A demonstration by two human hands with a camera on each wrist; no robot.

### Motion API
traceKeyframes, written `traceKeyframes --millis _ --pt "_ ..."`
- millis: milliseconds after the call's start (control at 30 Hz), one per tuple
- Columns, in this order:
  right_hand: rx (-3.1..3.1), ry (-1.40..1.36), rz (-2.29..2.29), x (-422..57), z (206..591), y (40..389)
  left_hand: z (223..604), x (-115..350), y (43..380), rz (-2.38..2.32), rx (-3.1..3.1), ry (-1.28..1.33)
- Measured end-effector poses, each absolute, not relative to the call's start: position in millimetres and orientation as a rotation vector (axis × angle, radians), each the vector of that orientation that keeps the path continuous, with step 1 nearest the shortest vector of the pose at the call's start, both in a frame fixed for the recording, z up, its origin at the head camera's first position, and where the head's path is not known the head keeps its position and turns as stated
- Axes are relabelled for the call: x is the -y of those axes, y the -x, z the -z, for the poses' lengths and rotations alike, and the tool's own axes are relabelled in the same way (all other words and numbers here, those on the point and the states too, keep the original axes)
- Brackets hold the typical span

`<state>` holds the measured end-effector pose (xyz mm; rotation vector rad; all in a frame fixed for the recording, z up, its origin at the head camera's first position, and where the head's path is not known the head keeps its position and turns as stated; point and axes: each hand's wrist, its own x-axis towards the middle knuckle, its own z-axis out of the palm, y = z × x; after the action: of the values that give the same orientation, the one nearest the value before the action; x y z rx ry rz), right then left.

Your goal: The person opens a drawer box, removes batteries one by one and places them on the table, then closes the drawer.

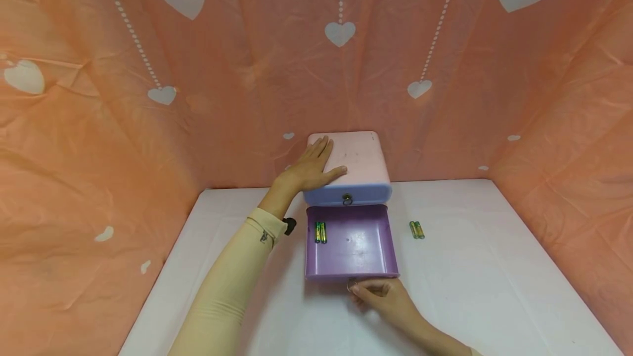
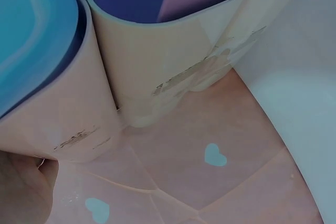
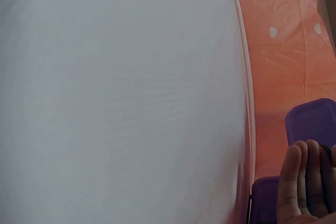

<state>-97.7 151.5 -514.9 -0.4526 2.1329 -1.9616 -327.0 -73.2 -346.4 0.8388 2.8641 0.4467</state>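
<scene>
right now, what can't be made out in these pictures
Print on the batteries, head view: too small to read.
Inside of the blue drawer, head view: hidden by its closed front and the pink casing.
Part of the purple drawer's pull ring, head view: covered by the right hand.
Most of the left hand, left wrist view: cut off by the left and bottom edges.

Head cam bright, wrist cams dim, hazy
</scene>
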Motion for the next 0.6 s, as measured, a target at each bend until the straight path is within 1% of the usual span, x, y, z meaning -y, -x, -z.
traceKeyframes --millis 333,600 --pt "-2.152 0.409 1.916 -152.0 517.4 100.9 347.6 71.8 332.1 -0.409 -2.868 -0.832" --pt "-2.140 0.461 1.920 -152.8 517.7 101.4 349.9 70.7 338.2 -0.394 -2.870 -0.822"
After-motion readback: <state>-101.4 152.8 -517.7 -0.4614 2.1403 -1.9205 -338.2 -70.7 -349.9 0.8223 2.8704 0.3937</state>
